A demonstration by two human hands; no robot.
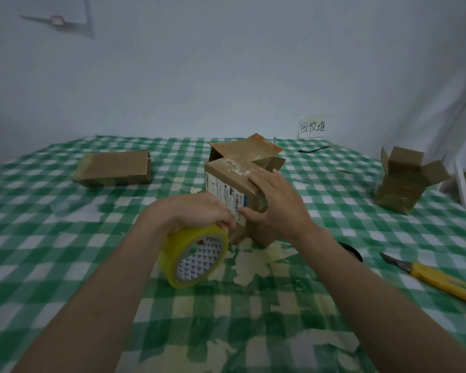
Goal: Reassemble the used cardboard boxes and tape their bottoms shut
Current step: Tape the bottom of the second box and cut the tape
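Note:
A brown cardboard box with a white shipping label lies tipped on the green checked tablecloth at centre. My right hand lies flat on the box's near face, fingers straight, pressing it. My left hand grips a yellow roll of packing tape just left of the box, its fingers curled over the roll's top. A flap of a second opened box shows behind the first.
A flattened cardboard box lies at the back left. An upright open box stands at the right. A yellow utility knife lies at the front right, blade out. A dark round object sits beside my right wrist. A handwritten paper sign leans against the wall.

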